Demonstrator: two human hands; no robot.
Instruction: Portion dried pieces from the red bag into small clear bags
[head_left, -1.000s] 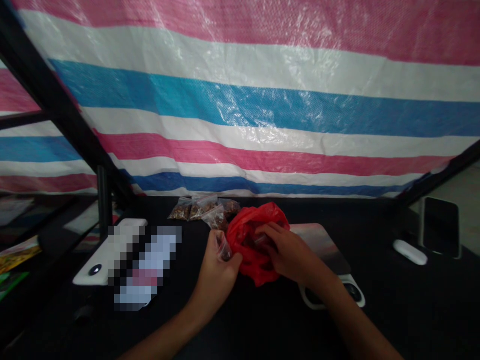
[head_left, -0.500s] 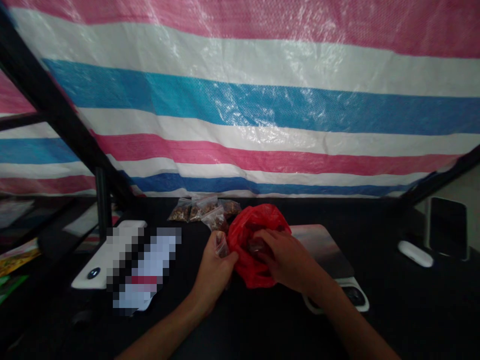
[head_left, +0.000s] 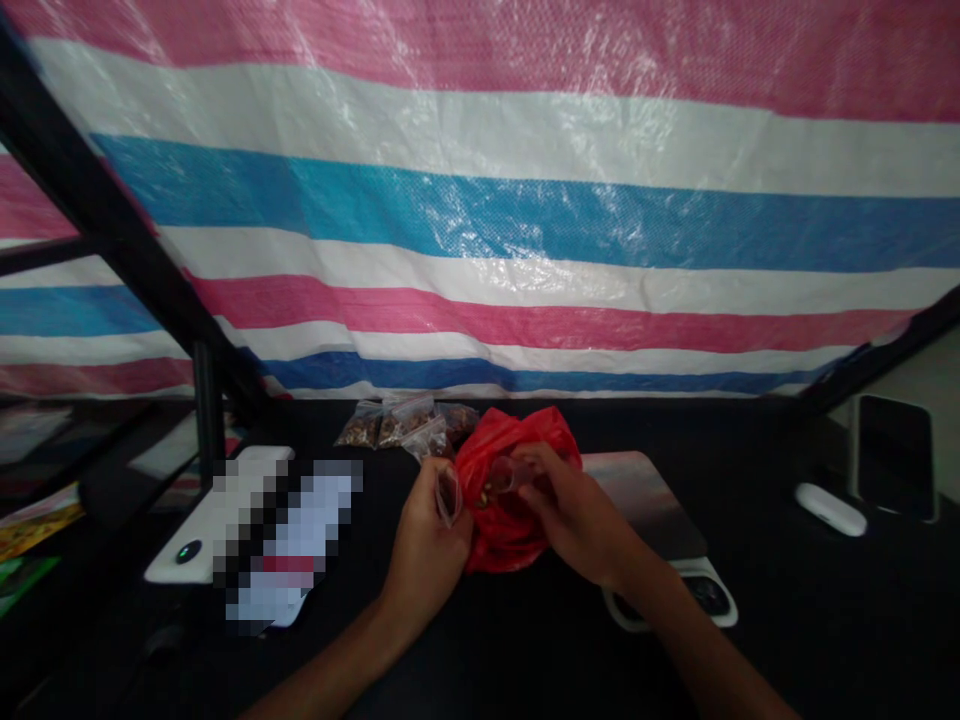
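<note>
Above the black table (head_left: 540,650), a small clear plastic bag (head_left: 448,498) is held, mouth parted, by the left hand (head_left: 427,535), beside a crumpled red plastic bag (head_left: 506,540), at whose opening a clear cup-like vessel (head_left: 510,474) is gripped by the right hand (head_left: 576,505). Small pale pieces (head_left: 486,494) may be spilled if the vessel is jolted or tilted.

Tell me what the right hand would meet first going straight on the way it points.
Probably the red bag, on its left side: the right hand is at its mouth, pointing that way, though depth is hard to judge.
</note>
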